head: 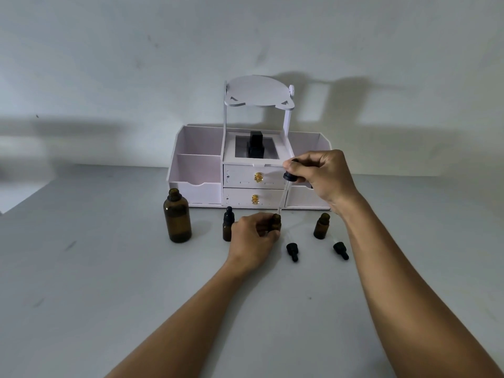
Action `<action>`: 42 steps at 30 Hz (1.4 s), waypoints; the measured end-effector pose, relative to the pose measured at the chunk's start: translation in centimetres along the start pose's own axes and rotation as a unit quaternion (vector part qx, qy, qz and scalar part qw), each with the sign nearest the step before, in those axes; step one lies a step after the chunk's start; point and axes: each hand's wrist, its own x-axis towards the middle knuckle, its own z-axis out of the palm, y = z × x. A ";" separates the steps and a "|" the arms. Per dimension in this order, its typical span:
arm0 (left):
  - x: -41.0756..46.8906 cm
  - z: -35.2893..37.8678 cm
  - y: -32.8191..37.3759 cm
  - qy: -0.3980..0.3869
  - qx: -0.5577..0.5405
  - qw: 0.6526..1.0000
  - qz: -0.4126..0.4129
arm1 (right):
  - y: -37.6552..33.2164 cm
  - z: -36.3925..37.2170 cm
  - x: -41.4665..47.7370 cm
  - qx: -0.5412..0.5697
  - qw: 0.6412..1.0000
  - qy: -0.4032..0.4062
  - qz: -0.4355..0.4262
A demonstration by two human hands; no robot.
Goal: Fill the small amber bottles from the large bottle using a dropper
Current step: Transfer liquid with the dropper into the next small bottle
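Grey surface (109, 268) carries a pale organizer (199, 170) at 12 o'clock. At centre the left hand (253, 241) has its grip curled round a small amber bottle (276, 222); the right hand (324, 175) pinches the dropper (288, 177), tip at that bottle's mouth. At 9 o'clock stands the large bottle (176, 218), with a capped bottle (228, 227) just beside the left hand, an open bottle (321, 226) at 3 o'clock, a loose cap (292, 251) at 5 and a second cap (341, 250) at 4.

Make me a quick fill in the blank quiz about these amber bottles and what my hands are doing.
The left hand grips a small bottle while the right hand holds the ____ over it.
____ loose dropper caps lie on the table.
The large bottle stands at the row's ____ end.
Missing words: dropper; two; left.
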 end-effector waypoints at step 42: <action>-3.5 -13.5 -0.2 0.346 0.033 0.926 0.143 | -6.3 6.9 -0.7 0.196 0.975 0.041 -0.101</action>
